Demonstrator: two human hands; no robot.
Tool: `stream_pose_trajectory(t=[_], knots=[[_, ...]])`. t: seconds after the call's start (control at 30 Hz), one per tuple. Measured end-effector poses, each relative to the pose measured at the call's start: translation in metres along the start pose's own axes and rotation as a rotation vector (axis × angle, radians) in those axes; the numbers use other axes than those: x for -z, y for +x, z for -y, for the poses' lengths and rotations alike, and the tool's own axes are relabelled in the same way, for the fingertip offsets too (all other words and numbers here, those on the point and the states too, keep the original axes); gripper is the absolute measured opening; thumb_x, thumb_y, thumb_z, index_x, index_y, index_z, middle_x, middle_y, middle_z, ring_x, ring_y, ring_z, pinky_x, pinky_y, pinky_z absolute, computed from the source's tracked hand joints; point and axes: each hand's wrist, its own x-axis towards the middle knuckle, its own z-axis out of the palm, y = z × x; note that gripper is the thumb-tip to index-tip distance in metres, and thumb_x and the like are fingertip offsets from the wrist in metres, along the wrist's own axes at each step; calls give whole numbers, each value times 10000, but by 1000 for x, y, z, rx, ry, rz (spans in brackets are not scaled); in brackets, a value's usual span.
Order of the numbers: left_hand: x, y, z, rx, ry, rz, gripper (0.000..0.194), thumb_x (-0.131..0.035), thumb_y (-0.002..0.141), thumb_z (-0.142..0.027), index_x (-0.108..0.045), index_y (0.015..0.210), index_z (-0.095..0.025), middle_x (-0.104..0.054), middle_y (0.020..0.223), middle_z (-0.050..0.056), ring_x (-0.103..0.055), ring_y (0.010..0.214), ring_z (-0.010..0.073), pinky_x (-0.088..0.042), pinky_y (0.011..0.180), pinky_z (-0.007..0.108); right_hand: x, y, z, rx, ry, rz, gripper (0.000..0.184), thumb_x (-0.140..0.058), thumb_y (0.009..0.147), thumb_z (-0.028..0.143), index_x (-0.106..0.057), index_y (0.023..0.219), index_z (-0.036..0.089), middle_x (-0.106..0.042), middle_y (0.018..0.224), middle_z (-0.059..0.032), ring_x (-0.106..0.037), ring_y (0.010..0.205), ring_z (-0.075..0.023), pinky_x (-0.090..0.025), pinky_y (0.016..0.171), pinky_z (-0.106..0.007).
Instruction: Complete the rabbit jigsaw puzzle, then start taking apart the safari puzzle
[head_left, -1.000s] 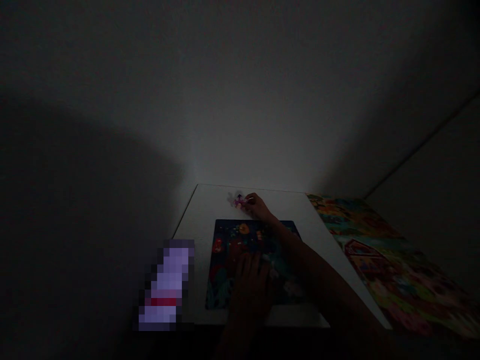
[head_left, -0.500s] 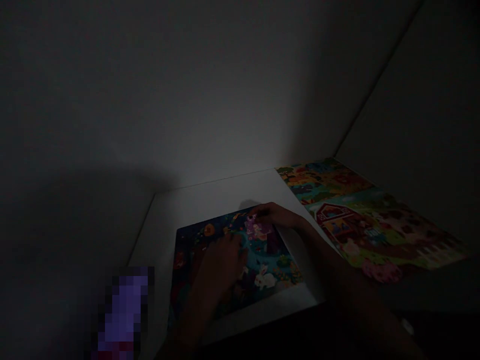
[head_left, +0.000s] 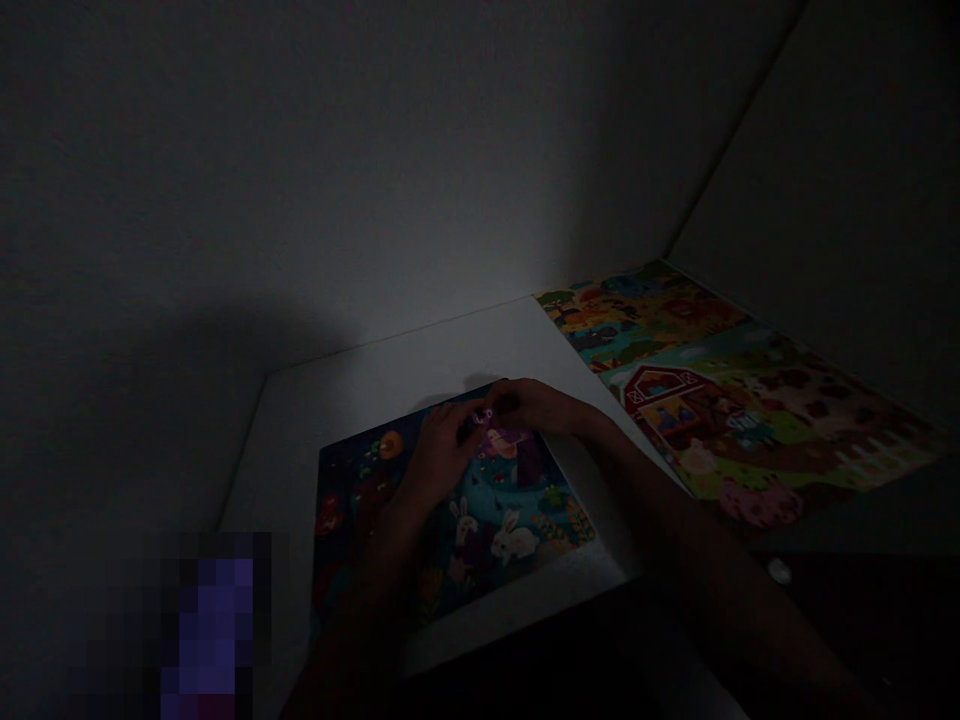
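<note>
Watching, I see the left hand (head_left: 444, 440) and right hand (head_left: 536, 404) close together at a purple piece (head_left: 487, 416) on the picture board (head_left: 501, 493), far side (grip unclear to me); probably light, stiff, best pinched edgewise.

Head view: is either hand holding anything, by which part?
Cannot be told: left hand and right hand are at the purple patch on the picture board; dimness hides any grip.
</note>
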Motion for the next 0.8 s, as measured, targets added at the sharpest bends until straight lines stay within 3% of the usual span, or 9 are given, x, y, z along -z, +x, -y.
stream_pose_trajectory(t=[0.37,0.63,0.8], knots=[[5,-9,-12,-29,164,73,440,-574,934,-292,-498,1366,-249,-580,1253,55,-500,1201,237,-410,1052,417,-3,-4,3,30,-132,-71,232,-674,736,246,-709,960,196,-693,947,-45,-646,842,-190,-528,794,-342],[8,-14,-20,-99,279,80,419,-530,970,-273,-496,1363,-129,-599,1271,104,-519,1194,231,-417,1045,339,-2,-5,-5,74,-267,-45,319,-654,807,449,-726,1023,227,-722,1000,-80,-681,893,-239,-556,823,-381],[9,-15,-23,-101,309,75,390,-512,973,-243,-516,1344,-123,-611,1262,107,-531,1186,242,-417,1042,341,-1,-7,-4,94,-371,-76,288,-631,814,408,-727,1018,228,-723,1007,-82,-677,893,-239,-553,832,-383]])
